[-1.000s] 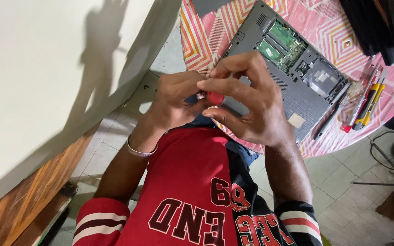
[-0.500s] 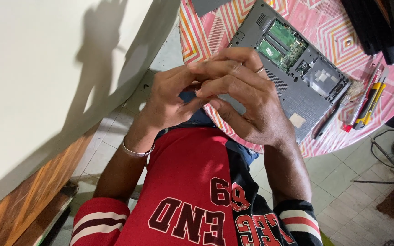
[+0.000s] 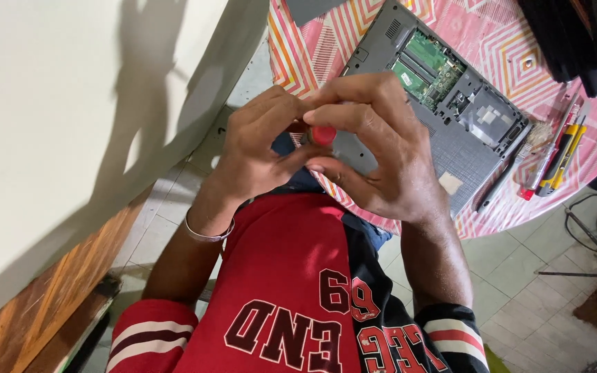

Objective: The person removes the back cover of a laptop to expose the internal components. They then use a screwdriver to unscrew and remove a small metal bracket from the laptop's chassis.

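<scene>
Red and round, a small cap-like piece is being pinched at the frame's centre between the fingers of the left hand and the right hand, both closed on it. Behind them, toward the upper right, an opened laptop base is being supported by a pink patterned tablecloth. Screwdrivers are lying at right.

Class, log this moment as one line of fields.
left hand: on red cap | right hand: on red cap | laptop: open-bottomed, on table
</scene>
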